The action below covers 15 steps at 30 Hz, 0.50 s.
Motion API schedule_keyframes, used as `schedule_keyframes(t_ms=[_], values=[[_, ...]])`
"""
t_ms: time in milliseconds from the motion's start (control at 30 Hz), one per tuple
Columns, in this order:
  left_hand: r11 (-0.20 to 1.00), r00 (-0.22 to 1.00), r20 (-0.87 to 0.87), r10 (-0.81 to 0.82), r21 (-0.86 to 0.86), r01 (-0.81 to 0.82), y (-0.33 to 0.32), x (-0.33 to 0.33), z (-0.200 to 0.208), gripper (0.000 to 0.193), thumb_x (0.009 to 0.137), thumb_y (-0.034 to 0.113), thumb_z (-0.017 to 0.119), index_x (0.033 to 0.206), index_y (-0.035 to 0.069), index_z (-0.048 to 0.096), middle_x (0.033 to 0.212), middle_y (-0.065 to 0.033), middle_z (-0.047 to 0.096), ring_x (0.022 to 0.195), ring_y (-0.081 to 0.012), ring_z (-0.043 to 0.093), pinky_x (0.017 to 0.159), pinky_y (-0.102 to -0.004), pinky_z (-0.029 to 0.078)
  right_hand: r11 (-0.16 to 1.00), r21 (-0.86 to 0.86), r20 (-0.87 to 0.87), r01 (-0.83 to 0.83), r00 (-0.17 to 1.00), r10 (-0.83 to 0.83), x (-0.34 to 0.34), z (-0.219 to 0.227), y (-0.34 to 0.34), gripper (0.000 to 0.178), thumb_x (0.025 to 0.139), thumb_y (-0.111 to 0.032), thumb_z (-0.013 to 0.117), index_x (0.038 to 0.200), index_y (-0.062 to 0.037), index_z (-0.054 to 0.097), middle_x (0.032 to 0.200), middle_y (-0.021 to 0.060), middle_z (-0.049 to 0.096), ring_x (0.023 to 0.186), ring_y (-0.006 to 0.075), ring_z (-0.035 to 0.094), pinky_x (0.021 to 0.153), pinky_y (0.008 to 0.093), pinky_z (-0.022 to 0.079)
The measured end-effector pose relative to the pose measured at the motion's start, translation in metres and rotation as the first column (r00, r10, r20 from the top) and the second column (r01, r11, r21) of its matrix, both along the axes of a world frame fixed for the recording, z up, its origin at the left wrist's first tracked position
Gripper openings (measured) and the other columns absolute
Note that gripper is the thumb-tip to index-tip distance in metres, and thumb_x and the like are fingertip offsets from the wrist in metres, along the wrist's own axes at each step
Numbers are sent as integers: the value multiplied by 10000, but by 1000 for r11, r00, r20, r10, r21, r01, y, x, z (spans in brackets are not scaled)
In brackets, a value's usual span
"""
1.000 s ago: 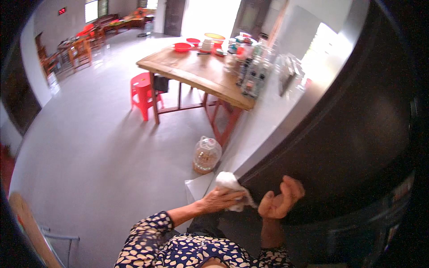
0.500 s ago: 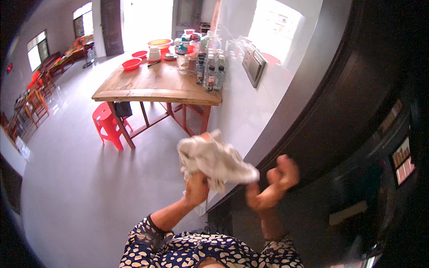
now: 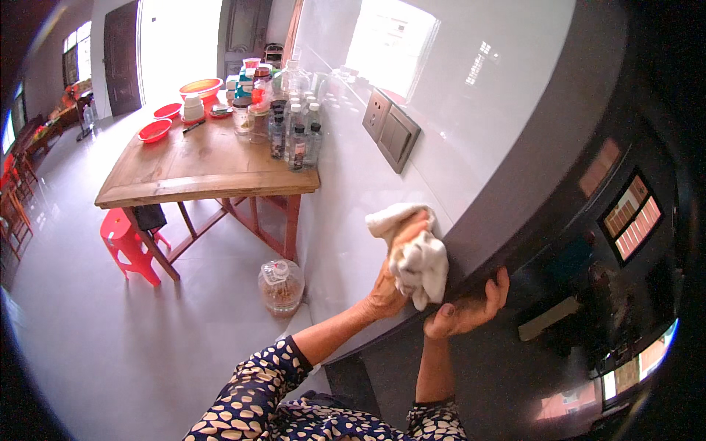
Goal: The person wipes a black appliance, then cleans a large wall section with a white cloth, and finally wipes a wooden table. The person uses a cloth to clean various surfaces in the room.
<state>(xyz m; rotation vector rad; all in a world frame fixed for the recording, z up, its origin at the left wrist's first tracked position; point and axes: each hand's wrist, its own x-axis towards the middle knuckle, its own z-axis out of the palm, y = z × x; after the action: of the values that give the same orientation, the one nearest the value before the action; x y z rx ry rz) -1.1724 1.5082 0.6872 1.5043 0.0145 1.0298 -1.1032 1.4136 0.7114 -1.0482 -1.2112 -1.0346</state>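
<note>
A whitish crumpled cloth is bunched in my left hand. Some of its fingers show between the folds, wrapped round the fabric. Hand and cloth are up at the glossy white wall, beside the dark trim that edges it. Whether the cloth presses on the surface is hard to tell. Just right of the cloth, my right hand is empty, palm partly up, its fingers apart and loosely bent near the dark trim.
Ahead on the left stands a wooden table with bottles, red bowls and jars. A red stool is beneath its edge. On the floor near the wall sits a large clear jug. A grey switch panel is on the wall.
My left hand has carried the cloth rightward to the wall by the dark trim. My right hand has shifted slightly right and down. The view has turned right, bringing the jug in.
</note>
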Motion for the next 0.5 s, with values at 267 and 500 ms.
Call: schedule_keyframes(t_ms=[267, 500], values=[[727, 786, 118, 607, 316, -609, 82, 64, -76, 508, 863, 287, 541, 1269, 87, 310, 1182, -105, 393, 1125, -239, 383, 946, -387, 346, 986, -90, -45, 142, 988, -147, -9, -3, -3, 484, 821, -249, 419, 1211, -4, 267, 1314, 250, 213, 1232, 373, 279, 1006, 511, 299], [536, 519, -252, 817, 663, -523, 104, 6, 6, 483, 814, 328, 558, 1230, 119, 431, 1105, -151, 479, 1053, -294, 455, 814, -441, 374, 980, -96, 20, 176, 984, -175, -4, 3, -1, 452, 821, -213, 422, 1202, -24, 269, 1321, 254, 208, 1231, 376, 286, 1001, 497, 307]])
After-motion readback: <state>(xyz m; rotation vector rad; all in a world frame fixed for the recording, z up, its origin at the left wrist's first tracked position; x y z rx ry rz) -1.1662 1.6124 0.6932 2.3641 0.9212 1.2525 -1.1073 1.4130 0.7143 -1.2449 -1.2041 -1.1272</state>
